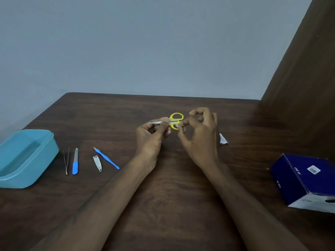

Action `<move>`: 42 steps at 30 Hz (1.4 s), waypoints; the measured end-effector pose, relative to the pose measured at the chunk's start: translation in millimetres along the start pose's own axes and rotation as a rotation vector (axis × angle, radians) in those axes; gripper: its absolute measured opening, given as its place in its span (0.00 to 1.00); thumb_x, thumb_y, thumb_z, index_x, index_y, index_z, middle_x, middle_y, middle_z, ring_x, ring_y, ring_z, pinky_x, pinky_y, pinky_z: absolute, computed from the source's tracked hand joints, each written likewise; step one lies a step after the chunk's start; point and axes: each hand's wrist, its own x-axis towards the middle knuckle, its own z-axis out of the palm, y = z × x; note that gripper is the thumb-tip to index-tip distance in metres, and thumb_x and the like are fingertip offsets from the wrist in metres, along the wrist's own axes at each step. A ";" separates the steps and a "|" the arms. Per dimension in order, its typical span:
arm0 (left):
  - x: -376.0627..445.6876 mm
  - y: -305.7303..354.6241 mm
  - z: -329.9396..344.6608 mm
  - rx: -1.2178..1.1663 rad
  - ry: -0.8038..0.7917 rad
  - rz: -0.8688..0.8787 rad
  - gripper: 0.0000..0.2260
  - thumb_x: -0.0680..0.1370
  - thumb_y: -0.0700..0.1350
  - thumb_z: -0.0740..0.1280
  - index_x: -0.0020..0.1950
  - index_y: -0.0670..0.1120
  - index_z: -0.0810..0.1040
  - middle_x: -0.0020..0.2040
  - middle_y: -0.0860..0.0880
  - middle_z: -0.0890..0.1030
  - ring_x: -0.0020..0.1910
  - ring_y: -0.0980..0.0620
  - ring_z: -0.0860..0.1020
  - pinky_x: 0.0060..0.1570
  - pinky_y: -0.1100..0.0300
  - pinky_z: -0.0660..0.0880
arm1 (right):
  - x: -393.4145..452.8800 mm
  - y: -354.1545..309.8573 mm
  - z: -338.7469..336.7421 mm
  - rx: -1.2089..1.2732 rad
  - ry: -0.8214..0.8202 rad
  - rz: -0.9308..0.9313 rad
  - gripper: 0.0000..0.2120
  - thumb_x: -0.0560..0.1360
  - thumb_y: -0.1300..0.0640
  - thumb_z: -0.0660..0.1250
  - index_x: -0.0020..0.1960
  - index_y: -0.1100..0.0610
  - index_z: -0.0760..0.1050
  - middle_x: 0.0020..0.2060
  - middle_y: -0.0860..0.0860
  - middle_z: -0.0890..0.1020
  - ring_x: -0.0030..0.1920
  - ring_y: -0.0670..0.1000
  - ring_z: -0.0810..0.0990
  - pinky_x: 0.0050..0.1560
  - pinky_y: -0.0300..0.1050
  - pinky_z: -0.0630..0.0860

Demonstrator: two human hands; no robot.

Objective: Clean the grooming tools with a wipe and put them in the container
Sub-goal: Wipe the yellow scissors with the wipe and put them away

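My left hand (152,136) pinches small yellow-handled scissors (176,118) by the blades, tips pointing left, held above the table. My right hand (199,134) is closed on a small white wipe (181,126), pressed against the lower yellow handle loop. An open teal container (41,160) stands at the left edge. Beside it on the table lie tweezers (66,161), a blue-handled nail file (75,162), a nail clipper (97,163) and a blue cuticle pusher (107,158).
A torn white wipe wrapper (223,139) lies just right of my right hand. A dark blue box (308,180) sits at the right edge. The dark wooden table (172,205) meets a grey wall; a brown wooden panel (304,69) rises at the right.
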 end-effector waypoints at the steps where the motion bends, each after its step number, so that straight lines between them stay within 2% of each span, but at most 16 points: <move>1: 0.8 -0.4 -0.2 0.002 0.007 0.003 0.01 0.80 0.37 0.75 0.48 0.42 0.87 0.38 0.48 0.87 0.37 0.56 0.83 0.42 0.66 0.83 | 0.3 2.1 -1.1 -0.012 0.013 0.013 0.02 0.73 0.54 0.74 0.45 0.51 0.83 0.57 0.51 0.77 0.53 0.55 0.74 0.53 0.52 0.74; 6: 1.8 -1.2 -0.9 -0.011 0.031 0.016 0.01 0.80 0.38 0.75 0.49 0.42 0.86 0.38 0.49 0.87 0.38 0.57 0.84 0.43 0.66 0.83 | -1.8 -3.9 0.9 0.014 -0.053 -0.087 0.02 0.74 0.57 0.74 0.46 0.55 0.83 0.56 0.52 0.77 0.53 0.54 0.75 0.52 0.53 0.76; 11: 2.1 -1.3 -0.9 0.024 0.028 0.034 0.02 0.80 0.38 0.75 0.48 0.42 0.86 0.39 0.50 0.88 0.39 0.57 0.84 0.44 0.65 0.83 | 2.9 8.1 -1.9 0.015 0.085 0.029 0.02 0.76 0.60 0.74 0.45 0.58 0.83 0.49 0.52 0.78 0.49 0.54 0.78 0.50 0.52 0.77; 15: -0.5 -2.5 0.1 0.088 -0.022 0.057 0.02 0.80 0.39 0.75 0.48 0.42 0.86 0.37 0.51 0.87 0.37 0.59 0.83 0.43 0.66 0.82 | 2.4 -5.0 -5.9 0.113 0.162 -0.051 0.03 0.78 0.62 0.75 0.46 0.59 0.83 0.45 0.52 0.81 0.45 0.54 0.81 0.47 0.48 0.77; 17: -2.0 -3.1 0.1 0.123 -0.071 0.067 0.02 0.81 0.38 0.74 0.49 0.41 0.86 0.36 0.51 0.86 0.36 0.60 0.83 0.42 0.67 0.82 | 0.2 -7.6 1.0 0.046 0.103 -0.111 0.03 0.78 0.60 0.74 0.46 0.58 0.83 0.44 0.52 0.82 0.46 0.57 0.79 0.46 0.53 0.77; 19: -2.1 -4.3 0.2 0.162 -0.103 0.090 0.02 0.81 0.38 0.74 0.49 0.41 0.86 0.36 0.51 0.86 0.36 0.60 0.83 0.41 0.67 0.81 | 0.8 -0.2 6.8 0.006 0.063 -0.092 0.03 0.78 0.58 0.73 0.46 0.57 0.83 0.44 0.51 0.83 0.46 0.58 0.79 0.46 0.56 0.77; 22: -2.1 -6.1 0.7 0.194 -0.130 0.115 0.02 0.81 0.38 0.74 0.50 0.40 0.86 0.36 0.50 0.86 0.36 0.59 0.83 0.41 0.66 0.81 | 4.2 10.0 3.6 0.012 0.099 -0.033 0.03 0.78 0.58 0.74 0.45 0.55 0.83 0.43 0.50 0.83 0.46 0.57 0.78 0.46 0.55 0.75; 26: -1.6 -6.9 -0.9 0.223 -0.153 0.141 0.02 0.81 0.38 0.74 0.50 0.40 0.86 0.37 0.51 0.87 0.39 0.59 0.85 0.42 0.66 0.81 | 0.2 -2.0 5.4 -0.025 0.054 -0.131 0.04 0.78 0.57 0.72 0.45 0.56 0.82 0.43 0.52 0.83 0.45 0.59 0.79 0.45 0.57 0.76; 28: -1.9 -7.0 -0.8 0.226 -0.155 0.144 0.02 0.81 0.38 0.74 0.50 0.41 0.87 0.37 0.51 0.87 0.39 0.59 0.85 0.43 0.66 0.81 | 3.1 2.6 4.4 -0.044 0.068 -0.099 0.04 0.79 0.57 0.72 0.45 0.56 0.82 0.43 0.52 0.82 0.45 0.60 0.78 0.45 0.59 0.77; 31: -2.5 -7.6 0.5 0.242 -0.148 0.154 0.03 0.81 0.39 0.75 0.51 0.40 0.87 0.38 0.50 0.87 0.39 0.58 0.85 0.43 0.65 0.82 | 4.2 9.1 0.7 -0.050 0.102 -0.036 0.04 0.79 0.57 0.72 0.45 0.56 0.82 0.43 0.51 0.82 0.45 0.59 0.77 0.46 0.58 0.76; 35: -2.0 -7.6 -0.3 0.250 -0.148 0.166 0.04 0.81 0.38 0.74 0.51 0.38 0.87 0.38 0.49 0.87 0.40 0.58 0.85 0.43 0.65 0.82 | 0.4 -2.0 4.0 -0.079 0.046 -0.103 0.04 0.79 0.55 0.72 0.45 0.55 0.82 0.43 0.50 0.83 0.45 0.59 0.78 0.44 0.56 0.74; 39: -1.6 -8.0 0.3 0.263 -0.156 0.179 0.02 0.81 0.39 0.75 0.50 0.41 0.87 0.38 0.50 0.87 0.39 0.57 0.85 0.43 0.64 0.82 | 5.8 7.4 0.9 -0.053 0.086 0.009 0.06 0.80 0.54 0.70 0.46 0.54 0.82 0.43 0.49 0.83 0.45 0.59 0.77 0.47 0.57 0.75; 42: -0.7 -9.3 0.2 0.265 -0.154 0.197 0.04 0.81 0.39 0.75 0.51 0.38 0.87 0.40 0.47 0.87 0.39 0.56 0.85 0.42 0.64 0.82 | 1.6 -1.3 4.1 -0.064 0.027 -0.081 0.05 0.79 0.54 0.69 0.47 0.55 0.82 0.44 0.50 0.83 0.45 0.59 0.77 0.46 0.55 0.75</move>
